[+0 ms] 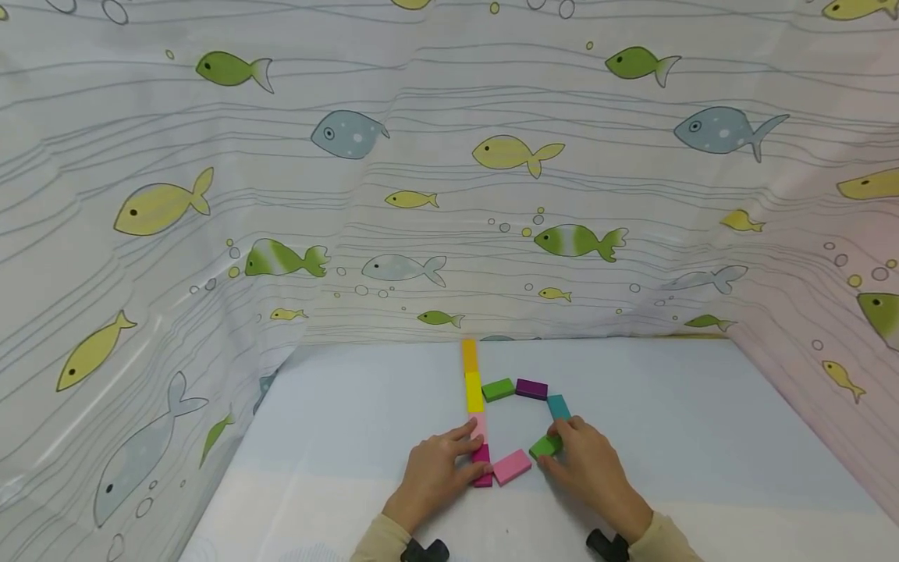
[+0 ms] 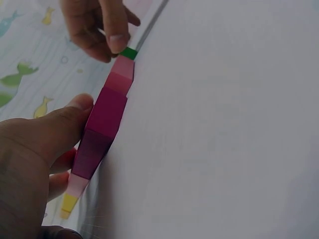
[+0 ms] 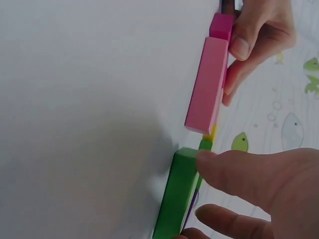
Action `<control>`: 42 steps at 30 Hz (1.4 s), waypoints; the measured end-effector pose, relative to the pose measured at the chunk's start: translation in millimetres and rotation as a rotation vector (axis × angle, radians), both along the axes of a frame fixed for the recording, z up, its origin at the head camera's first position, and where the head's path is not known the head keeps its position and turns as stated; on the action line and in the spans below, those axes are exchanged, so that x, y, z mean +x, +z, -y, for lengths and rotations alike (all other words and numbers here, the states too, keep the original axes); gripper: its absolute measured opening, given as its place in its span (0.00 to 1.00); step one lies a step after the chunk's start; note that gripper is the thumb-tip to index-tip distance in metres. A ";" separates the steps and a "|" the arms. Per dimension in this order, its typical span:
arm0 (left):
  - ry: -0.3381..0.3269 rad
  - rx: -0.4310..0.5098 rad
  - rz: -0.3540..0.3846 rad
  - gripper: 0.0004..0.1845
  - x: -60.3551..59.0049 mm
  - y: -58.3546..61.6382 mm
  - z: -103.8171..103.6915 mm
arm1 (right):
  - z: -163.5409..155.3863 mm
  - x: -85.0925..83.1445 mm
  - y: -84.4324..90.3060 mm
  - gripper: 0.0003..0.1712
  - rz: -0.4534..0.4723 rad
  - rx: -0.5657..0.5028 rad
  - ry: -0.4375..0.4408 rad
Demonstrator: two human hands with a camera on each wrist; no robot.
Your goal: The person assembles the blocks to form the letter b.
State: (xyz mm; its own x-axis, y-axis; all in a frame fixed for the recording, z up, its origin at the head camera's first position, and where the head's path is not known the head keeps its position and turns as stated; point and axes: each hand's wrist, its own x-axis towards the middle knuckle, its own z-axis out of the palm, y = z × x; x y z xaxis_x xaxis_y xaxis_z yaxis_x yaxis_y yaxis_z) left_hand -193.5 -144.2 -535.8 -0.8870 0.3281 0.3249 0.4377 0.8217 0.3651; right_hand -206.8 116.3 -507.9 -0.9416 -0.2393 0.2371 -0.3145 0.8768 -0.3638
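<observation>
Coloured blocks lie on the white table as a straight column with a loop on its right side. My left hand (image 1: 437, 470) rests on the column's lower end, fingertips on the light pink block (image 1: 479, 425) and thumb on the magenta block (image 1: 481, 481). My right hand (image 1: 593, 466) pinches a green block (image 1: 544, 447) between thumb and fingers at the loop's lower right. A pink block (image 1: 513, 467) lies between the hands, touched by neither. In the right wrist view a small gap separates this pink block (image 3: 207, 84) from the held green block (image 3: 174, 194).
Orange (image 1: 469, 356) and yellow (image 1: 474, 392) blocks form the column's upper part. Another green block (image 1: 498, 389), a purple block (image 1: 531, 389) and a teal block (image 1: 559, 407) curve along the loop. A fish-patterned curtain (image 1: 449, 234) surrounds the table (image 1: 337, 406).
</observation>
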 end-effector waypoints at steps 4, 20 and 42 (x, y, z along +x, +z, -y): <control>0.004 0.001 0.012 0.28 -0.3 0.6 -0.3 | 1.4 -1.2 0.3 0.20 -0.017 -0.007 -0.002; 0.008 -0.010 0.007 0.28 -1.3 1.3 2.0 | 4.1 -3.4 2.0 0.21 0.025 -0.068 -0.003; 0.005 0.009 0.023 0.28 0.7 0.3 1.9 | 7.7 0.8 6.4 0.19 0.040 -0.058 0.019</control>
State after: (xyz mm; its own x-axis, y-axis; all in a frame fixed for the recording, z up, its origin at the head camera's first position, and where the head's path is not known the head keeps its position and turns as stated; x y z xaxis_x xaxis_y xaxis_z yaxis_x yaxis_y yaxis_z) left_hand -192.8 -146.1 -535.6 -0.8960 0.3207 0.3071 0.4249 0.8204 0.3827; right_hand -206.0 108.6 -501.5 -0.9461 -0.2439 0.2129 -0.3146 0.8479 -0.4267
